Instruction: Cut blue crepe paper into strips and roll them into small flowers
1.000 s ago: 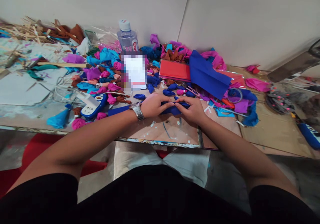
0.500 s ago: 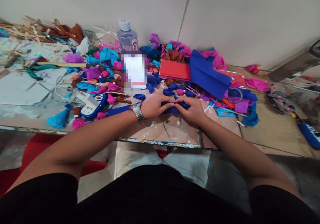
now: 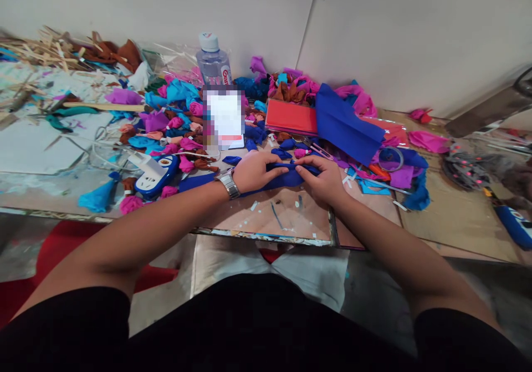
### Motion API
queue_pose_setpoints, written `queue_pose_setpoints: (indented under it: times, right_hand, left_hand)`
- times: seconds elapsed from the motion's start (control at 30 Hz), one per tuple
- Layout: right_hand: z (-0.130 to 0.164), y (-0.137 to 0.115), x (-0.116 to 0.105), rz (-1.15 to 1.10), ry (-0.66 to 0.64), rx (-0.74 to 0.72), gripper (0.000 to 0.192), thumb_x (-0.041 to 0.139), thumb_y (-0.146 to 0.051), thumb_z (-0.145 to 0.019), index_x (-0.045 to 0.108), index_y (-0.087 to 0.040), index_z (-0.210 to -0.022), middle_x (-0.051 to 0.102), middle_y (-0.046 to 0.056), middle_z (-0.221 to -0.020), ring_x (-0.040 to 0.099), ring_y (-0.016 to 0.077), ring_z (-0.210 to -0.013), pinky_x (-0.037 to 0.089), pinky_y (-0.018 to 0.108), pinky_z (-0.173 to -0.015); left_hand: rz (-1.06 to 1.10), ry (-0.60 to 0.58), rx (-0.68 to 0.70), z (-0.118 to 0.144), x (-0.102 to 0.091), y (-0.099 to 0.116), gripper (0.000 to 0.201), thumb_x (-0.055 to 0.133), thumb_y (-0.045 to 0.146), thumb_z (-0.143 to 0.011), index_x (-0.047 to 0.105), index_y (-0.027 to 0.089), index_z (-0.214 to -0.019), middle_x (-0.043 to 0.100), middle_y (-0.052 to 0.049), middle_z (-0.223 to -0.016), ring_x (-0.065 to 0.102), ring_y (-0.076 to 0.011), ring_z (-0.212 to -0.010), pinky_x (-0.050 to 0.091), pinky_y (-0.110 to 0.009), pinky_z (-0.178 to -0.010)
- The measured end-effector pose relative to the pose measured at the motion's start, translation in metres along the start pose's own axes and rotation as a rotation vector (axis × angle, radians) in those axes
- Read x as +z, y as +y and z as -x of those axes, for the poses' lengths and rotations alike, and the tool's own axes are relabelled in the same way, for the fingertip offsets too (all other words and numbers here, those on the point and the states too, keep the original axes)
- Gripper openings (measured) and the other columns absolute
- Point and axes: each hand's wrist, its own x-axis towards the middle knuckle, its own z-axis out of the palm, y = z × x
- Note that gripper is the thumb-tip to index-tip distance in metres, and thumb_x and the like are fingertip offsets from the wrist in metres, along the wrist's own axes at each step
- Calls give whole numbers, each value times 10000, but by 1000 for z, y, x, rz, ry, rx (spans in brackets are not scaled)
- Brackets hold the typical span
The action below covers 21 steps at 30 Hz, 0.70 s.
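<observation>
A long strip of dark blue crepe paper lies across the near part of the worktable, partly folded. My left hand, with a metal watch on the wrist, pinches the strip's left part. My right hand grips its right end, fingers curled over the fold. Both hands sit close together, a little above the tabletop. Small rolled blue and pink paper buds lie just behind the hands.
Behind stand a water bottle, a red paper pack, a blue paper sheet and heaps of pink, cyan and purple scraps. A blue and white power strip lies left; wooden sticks far left; a tape ring right.
Both hands have lifted slightly and drawn a little apart, so more of the blue strip shows between them, stretched and raised off the table.
</observation>
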Motion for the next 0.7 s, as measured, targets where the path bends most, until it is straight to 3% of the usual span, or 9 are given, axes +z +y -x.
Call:
queue_pose_setpoints:
  times: [0.17,0.43,0.53,0.7]
  right_hand:
    - [-3,0,-2,-25,26,16,187,735,-355,-886,813,-213,-977,838,55,-997,777,242,-929,599,379,-866]
    - [-4,2,-2,-9,55,8,192,740,-363,-885,811,-209,-976,837,58,-975,773,233,-895,604,370,-838]
    - [-3,2,-2,4,24,-24,184,737,-360,-892,809,-214,-978,837,54,-984,779,240,-918,604,383,-879]
    - [2,0,-1,53,-32,-78,163,731,-341,-912,816,-239,-1006,841,39,-990,789,236,-925,608,371,-883]
  left_hand:
    - [-20,36,15,-1,-3,0,391,542,498,-1042,784,208,-940,792,-39,-859,667,-182,-720,415,-326,-687]
    - [-19,132,-17,0,-5,1,572,315,547,-1110,735,192,-952,747,-63,-831,645,-203,-736,389,-341,-676]
    - [16,118,-6,0,-6,3,527,378,550,-1094,762,196,-1023,780,-60,-907,682,-204,-799,434,-331,-721]
    - [26,-9,99,3,-2,5,381,603,535,-1001,796,227,-1117,823,-41,-1028,740,-216,-890,481,-329,-779]
